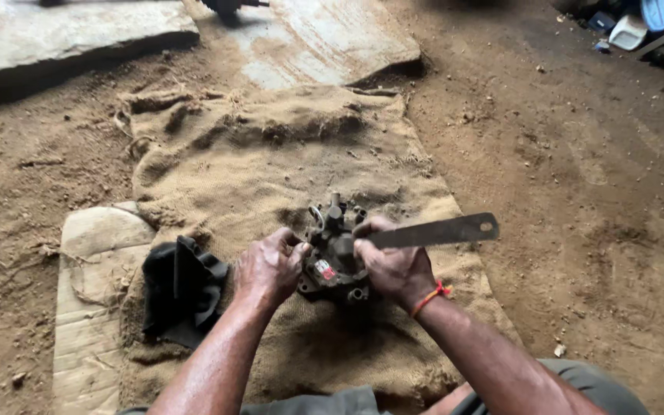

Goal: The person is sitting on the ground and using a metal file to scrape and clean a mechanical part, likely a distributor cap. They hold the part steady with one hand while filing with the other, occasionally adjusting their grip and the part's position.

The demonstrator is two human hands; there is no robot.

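Outdoors, burlap sack [270, 154] on dirt floor [578, 192], left hand [269, 269] fingers grasping carburetor [332, 261], right hand [395, 265] gripping flat blade [436, 230].

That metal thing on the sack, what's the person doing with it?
A person sits on a dirt floor with a grimy metal engine part resting on a burlap sack. The left hand steadies the part from the side. The right hand grips a flat metal blade with its near end against the part. A black cloth lies beside them on the sack.
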